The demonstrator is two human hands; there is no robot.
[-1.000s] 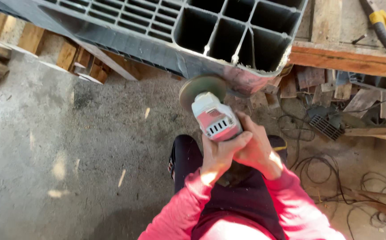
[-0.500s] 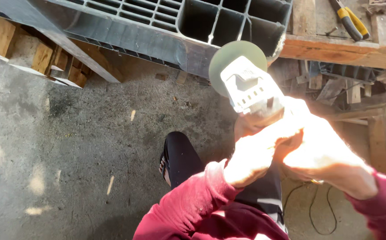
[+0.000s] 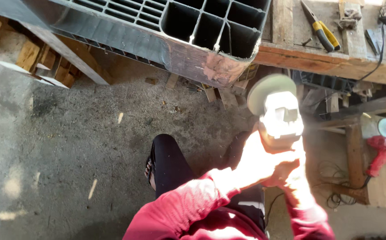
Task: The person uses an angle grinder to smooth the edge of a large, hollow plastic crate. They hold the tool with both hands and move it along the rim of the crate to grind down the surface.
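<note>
Both my hands grip a pale angle grinder (image 3: 281, 116) with a round disc at its front. My left hand (image 3: 250, 165) wraps the body from the left, and my right hand (image 3: 290, 171) holds it from the right; strong sunlight washes out the fingers. The disc sits just below and to the right of the scuffed, reddish corner of a dark plastic grid pallet (image 3: 210, 62), apart from it. My red sleeves and a dark trouser leg (image 3: 168, 164) show below.
A wooden bench (image 3: 335, 62) at the upper right carries yellow-handled pliers (image 3: 319, 30) and small tools. A red power tool (image 3: 385, 149) with a disc lies at the right. Wood offcuts (image 3: 33, 58) lie under the pallet; cables trail on the concrete floor.
The grinder and both hands have shifted right and a little down, away from the pallet's corner. The view has moved too, so more of the bench and the red tool show.
</note>
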